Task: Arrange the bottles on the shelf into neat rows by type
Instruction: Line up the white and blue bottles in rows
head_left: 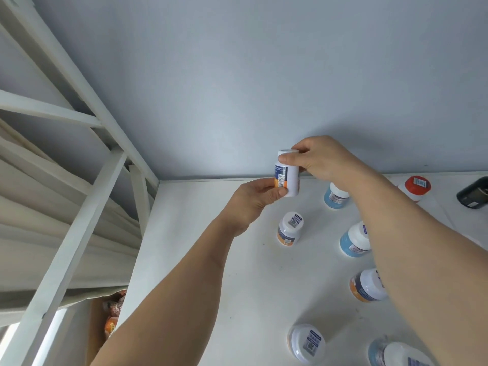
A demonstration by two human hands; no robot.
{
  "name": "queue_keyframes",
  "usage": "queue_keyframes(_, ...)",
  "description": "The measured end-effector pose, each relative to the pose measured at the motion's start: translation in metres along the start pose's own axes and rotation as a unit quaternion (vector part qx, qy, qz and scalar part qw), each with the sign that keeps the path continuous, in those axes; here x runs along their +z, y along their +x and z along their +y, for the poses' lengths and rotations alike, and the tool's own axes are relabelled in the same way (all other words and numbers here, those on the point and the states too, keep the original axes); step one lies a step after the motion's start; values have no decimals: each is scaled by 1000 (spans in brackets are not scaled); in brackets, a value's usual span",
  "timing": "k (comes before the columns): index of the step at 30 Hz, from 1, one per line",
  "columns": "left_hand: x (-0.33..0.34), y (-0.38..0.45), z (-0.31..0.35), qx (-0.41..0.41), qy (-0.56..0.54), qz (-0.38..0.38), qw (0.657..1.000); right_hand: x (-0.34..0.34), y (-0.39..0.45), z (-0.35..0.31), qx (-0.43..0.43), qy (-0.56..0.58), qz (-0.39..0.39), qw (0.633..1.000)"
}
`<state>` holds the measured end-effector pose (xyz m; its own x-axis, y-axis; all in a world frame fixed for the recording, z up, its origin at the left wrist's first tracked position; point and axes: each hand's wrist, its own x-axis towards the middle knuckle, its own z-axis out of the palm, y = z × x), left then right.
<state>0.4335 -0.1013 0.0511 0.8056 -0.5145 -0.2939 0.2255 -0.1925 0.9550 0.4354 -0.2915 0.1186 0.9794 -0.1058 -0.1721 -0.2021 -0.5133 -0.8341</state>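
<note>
The white shelf (237, 273) carries small plastic pill bottles standing apart from one another: orange-banded bottles (289, 231) and blue-banded bottles (353, 240), not yet in rows. I hold one orange-banded bottle (288, 178) upright in the air above the back left of the shelf, near the wall (237, 75). My left hand (253, 204) pinches its base between thumb and fingers; my right hand (320, 158) clasps its white cap (285, 154). I judge it light and rigid, the glossy label a little slick, so the ribbed cap or the waist is the best hold, and it should stand steady on its flat base

My right forearm covers part of two blue-banded bottles and one orange. A red-capped jar (417, 186) and a dark object (474, 192) at the right edge are hard to identify. Label print is too small to read
</note>
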Motion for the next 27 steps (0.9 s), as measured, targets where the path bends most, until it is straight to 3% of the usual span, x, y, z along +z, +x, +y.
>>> queue_keyframes(11, -6, 1, -1, -14, -27, -25, 999, 6, 2, 1, 9, -12, 9, 1000)
queue_keyframes(16, -4, 2, -10, -5, 170, 59, 984, 16, -4, 18, 3, -39, 23, 999)
queue_keyframes(21, -2, -5, -25, 46, 418, 109, 901, 34, -12, 42, 15, -43, 6, 999)
queue_keyframes(24, -2, -11, -29, 79, 479, 109, 868, 44, -18, 53, 14, -51, 3, 999)
queue_keyframes(27, -1, -14, -28, 92, 481, 118, 864, 48, -20, 58, 7, -54, 2, 999)
